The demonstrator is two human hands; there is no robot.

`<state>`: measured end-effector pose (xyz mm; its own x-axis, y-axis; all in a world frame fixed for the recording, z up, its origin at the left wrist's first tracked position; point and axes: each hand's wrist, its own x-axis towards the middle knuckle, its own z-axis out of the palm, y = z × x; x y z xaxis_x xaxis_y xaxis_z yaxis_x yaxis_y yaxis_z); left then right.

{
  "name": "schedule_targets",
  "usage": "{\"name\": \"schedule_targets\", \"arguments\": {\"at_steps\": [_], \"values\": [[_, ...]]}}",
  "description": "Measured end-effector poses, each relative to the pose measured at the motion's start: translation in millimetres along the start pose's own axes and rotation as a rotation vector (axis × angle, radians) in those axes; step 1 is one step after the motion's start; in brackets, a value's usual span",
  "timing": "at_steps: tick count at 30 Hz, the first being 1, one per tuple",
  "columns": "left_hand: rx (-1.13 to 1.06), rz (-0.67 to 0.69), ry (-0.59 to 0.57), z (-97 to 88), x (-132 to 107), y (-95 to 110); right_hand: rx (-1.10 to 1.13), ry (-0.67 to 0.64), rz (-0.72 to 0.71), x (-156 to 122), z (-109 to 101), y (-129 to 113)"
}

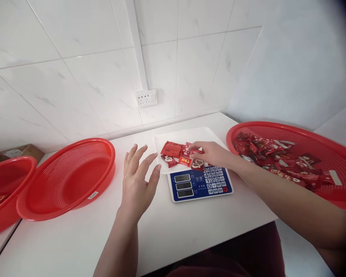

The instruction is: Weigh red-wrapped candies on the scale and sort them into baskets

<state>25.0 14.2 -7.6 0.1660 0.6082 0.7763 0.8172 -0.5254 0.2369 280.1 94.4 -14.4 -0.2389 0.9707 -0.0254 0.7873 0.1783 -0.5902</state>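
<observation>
Several small red candy packets [172,149] lie in a loose pile on the white pan [203,134] of a digital scale. Below the pan, the scale's blue panel [200,184] shows three small displays and a number keypad. My right hand [209,152] reaches over the right side of the pile, fingers curled down onto a red packet; its fingertips are partly hidden. To the left of the pan, my left hand [140,175] hovers above the table with fingers spread and nothing in it.
On the right, a red mesh basket [276,125] holds many similar red packets. An oval red basket [66,184] with nothing in it stands at left, partly beside another red basket [8,215]. Behind the white table [161,238], a socket [147,98] sits on the tiled wall.
</observation>
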Motion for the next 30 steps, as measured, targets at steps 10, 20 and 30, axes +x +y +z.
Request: {"name": "schedule_targets", "arguments": {"at_steps": [10, 20, 30], "values": [[-0.040, 0.020, 0.008, 1.0, 4, 0, 0.123, 0.234, 0.008, -15, -8, -3], [-0.041, -0.008, -0.004, 1.7, 5, -4, 0.888, 0.609, 0.037, -78, 8, 19], [-0.023, -0.001, -0.009, 3.2, 5, -4, 0.892, 0.676, 0.146, -103, 13, 34]]}}
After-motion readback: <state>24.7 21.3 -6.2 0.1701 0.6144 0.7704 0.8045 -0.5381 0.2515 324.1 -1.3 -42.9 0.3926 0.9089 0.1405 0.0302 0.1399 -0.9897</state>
